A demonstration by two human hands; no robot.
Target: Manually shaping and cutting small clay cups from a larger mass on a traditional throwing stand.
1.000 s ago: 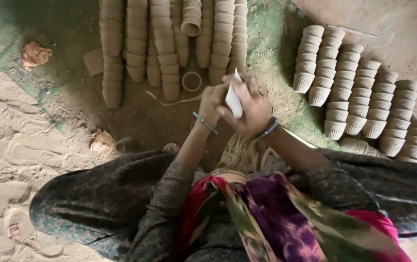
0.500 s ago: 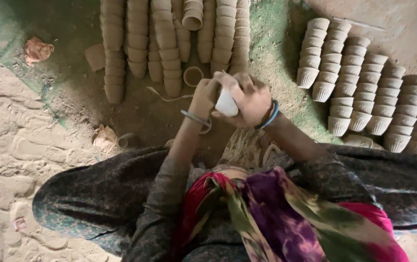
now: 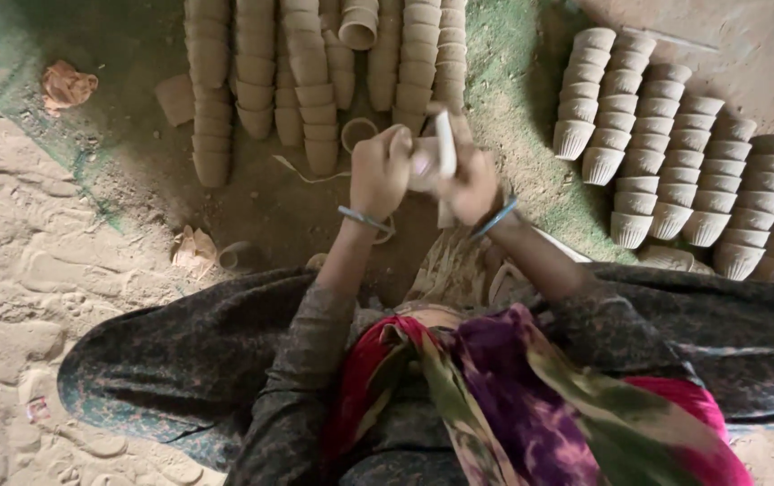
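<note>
— What are your fingers doing?
— My left hand and right hand clamp 1 pale cup. Beyond my fingers, stacked cups lie finished; this 1 isn't.

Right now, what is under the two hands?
Under the left hand and right hand, which hold a pale piece, lie dark ground and one clay cup. The hands cover whatever lies directly beneath them.
</note>
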